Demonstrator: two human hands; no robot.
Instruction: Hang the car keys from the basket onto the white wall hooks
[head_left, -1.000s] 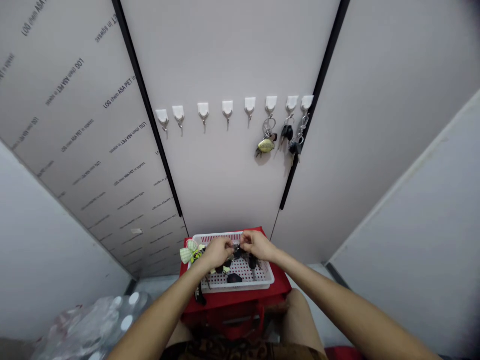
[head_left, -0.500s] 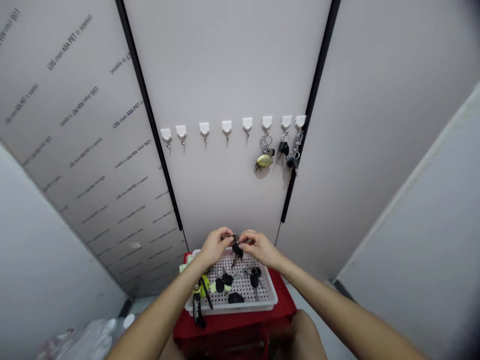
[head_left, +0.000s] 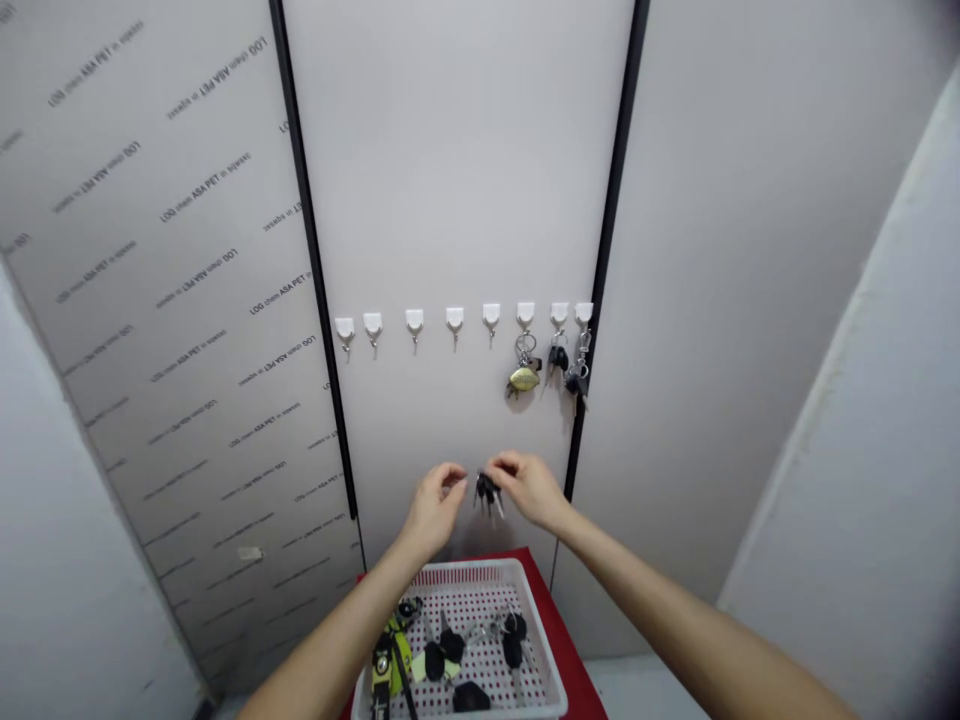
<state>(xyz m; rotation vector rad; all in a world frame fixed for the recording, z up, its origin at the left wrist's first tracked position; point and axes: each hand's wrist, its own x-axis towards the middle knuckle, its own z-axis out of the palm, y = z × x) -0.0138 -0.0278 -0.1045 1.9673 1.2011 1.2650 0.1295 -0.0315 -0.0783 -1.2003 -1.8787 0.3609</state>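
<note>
Pale panelling [head_left: 450,140] carries a row of hooks [head_left: 454,318], three of them loaded with hung sets [head_left: 557,358]. Above the basket [head_left: 487,574] and below the hooks, the keys [head_left: 489,492] dangle from the right hand [head_left: 531,490], its grip pinched closed on them, while the left hand [head_left: 433,512] sits just beside, grip slightly parted and seemingly holding nothing. Hanging them up looks like the step in hand, and the next move probably calls for raising them to a bare hook.

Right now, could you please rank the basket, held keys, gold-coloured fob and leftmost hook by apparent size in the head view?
1. Basket
2. Held keys
3. Gold-coloured fob, leftmost hook: too alike to rank
</note>
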